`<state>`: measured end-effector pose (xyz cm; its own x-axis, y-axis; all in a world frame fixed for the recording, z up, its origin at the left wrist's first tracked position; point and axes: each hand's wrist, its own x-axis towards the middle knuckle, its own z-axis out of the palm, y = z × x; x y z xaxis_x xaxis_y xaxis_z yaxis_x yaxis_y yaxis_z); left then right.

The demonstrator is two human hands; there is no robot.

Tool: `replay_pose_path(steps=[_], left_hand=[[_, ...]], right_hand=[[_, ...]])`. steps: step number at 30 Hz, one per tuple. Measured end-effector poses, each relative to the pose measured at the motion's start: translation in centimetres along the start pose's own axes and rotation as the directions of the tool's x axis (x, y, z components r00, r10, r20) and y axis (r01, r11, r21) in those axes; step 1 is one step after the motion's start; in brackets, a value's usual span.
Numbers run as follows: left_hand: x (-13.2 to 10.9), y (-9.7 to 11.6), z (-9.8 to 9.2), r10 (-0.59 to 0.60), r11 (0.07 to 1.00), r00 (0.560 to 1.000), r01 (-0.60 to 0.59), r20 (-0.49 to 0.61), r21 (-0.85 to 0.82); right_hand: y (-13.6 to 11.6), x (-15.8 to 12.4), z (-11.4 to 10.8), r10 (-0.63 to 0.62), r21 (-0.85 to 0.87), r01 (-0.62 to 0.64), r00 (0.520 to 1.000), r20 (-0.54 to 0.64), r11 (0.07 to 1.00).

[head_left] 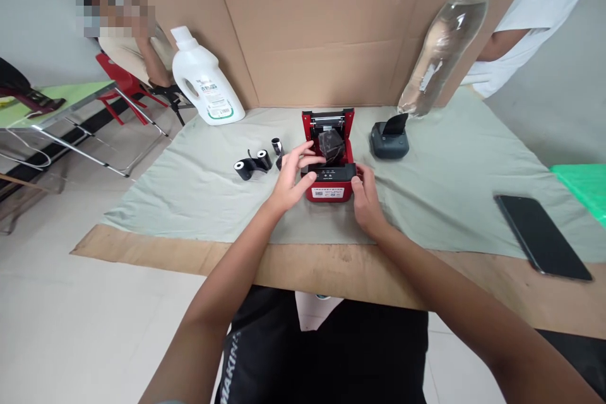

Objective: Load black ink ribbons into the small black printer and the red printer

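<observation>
A small red label printer point(329, 190) stands open in the middle of the cloth-covered table, its lid tipped back. Inside it sits a dark roll wrapped in clear film point(332, 144). My left hand point(294, 177) rests on the printer's left side, its fingers reaching toward the wrapped roll. Against the printer's right front corner my right hand point(365, 197) is pressed, steadying the body. Two black rolls joined by a ribbon point(252, 164) lie just left of my left hand, with a small black core point(277, 146) beside them.
A grey printer point(389, 141) sits right of the red one. A white jug point(204, 79) and a clear water bottle point(445, 38) stand against a cardboard wall. A black phone point(541, 237) lies at the right. Other people are at the far left and far right.
</observation>
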<state>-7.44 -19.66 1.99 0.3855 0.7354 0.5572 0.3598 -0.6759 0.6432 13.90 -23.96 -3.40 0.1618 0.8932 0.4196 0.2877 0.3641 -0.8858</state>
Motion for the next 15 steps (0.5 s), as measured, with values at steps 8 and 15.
replay_pose_path(steps=[8,15], left_hand=[[4.9,-0.2,-1.6,-0.171,0.942,0.962,0.222,0.212,-0.252],[10.1,-0.3,-1.9,-0.164,0.985,0.86,0.172,0.483,0.029]], right_hand=[[0.3,0.2,0.2,0.002,0.011,-0.002,1.0,-0.007,1.0],[0.3,0.3,0.0,-0.004,0.001,0.004,1.0,-0.005,1.0]])
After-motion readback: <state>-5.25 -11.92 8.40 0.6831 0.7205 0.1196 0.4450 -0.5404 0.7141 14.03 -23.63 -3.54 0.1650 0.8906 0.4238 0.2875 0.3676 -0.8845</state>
